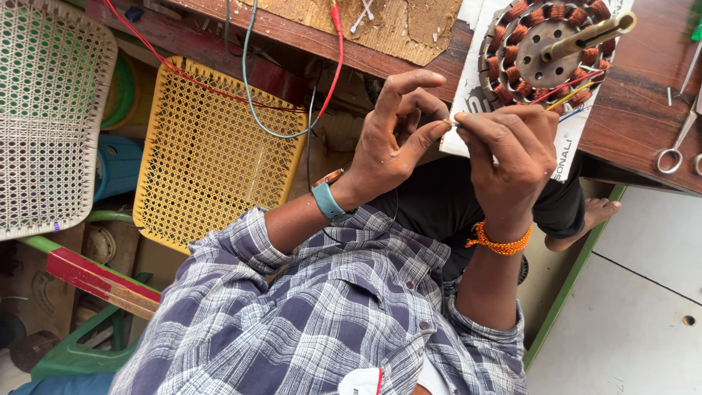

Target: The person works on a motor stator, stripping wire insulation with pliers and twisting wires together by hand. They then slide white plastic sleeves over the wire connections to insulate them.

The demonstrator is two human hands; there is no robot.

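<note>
My left hand (395,139) and right hand (508,157) meet fingertip to fingertip, pinching a thin wire end (455,122) between them — too fine to see clearly. Just beyond, on the wooden table (629,110), sits a fan stator (548,51) with copper coils, its coloured leads (567,93) trailing toward my fingers. Scissors (676,143) lie to the right.

Copper-brown coils ringed the grey stator (553,51), with red, yellow and blue wires (567,93) trailing below it. Left of it lay a yellow mesh seat (212,157); below, an orange wristband (500,242) and blue-white checked shirt (329,314).
</note>
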